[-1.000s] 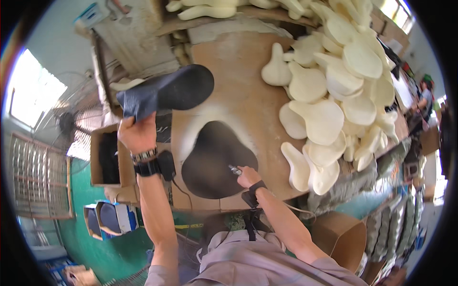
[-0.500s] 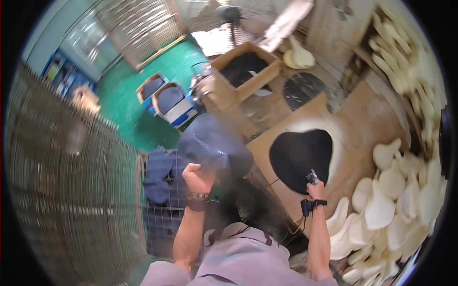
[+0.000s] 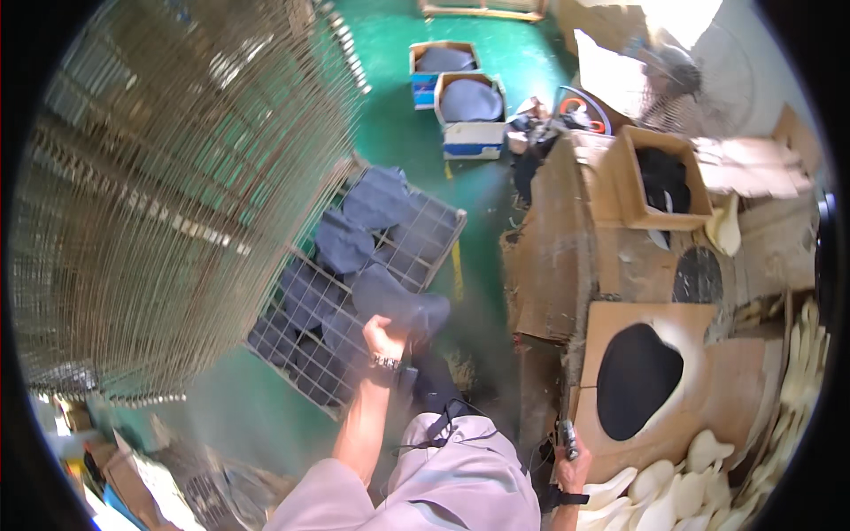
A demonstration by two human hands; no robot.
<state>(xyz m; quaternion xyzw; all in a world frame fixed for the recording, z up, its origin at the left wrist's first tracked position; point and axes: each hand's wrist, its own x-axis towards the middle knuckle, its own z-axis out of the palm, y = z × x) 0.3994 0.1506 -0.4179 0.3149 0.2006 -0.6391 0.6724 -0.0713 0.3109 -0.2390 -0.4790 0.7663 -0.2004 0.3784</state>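
Note:
My left hand (image 3: 385, 338) is closed on the edge of a dark blue-grey, floppy sheet piece (image 3: 394, 301), holding it over a wire rack (image 3: 459, 221). Similar dark pieces (image 3: 376, 199) lie spread on the rack's grid. In my right hand (image 3: 571, 473) is a small metal spray gun (image 3: 567, 434), gripped beside the work table's near edge. A black, rounded heart-shaped piece (image 3: 639, 380) lies flat on a cardboard sheet (image 3: 605, 323) to the right, with whitish residue around it.
Cream saddle-shaped foam pieces (image 3: 655, 487) are heaped at the lower right. A cardboard box (image 3: 633, 199) of black pieces stands on the table. Two boxes (image 3: 474, 137) with dark pieces sit on the green floor. Stacked wire racks (image 3: 204, 150) rise at left; a fan (image 3: 677, 75) stands far right.
The view has turned left, toward the rack. My left hand has brought the blue-grey piece over the rack. My right hand with the spray gun has moved off the black piece to the table's edge.

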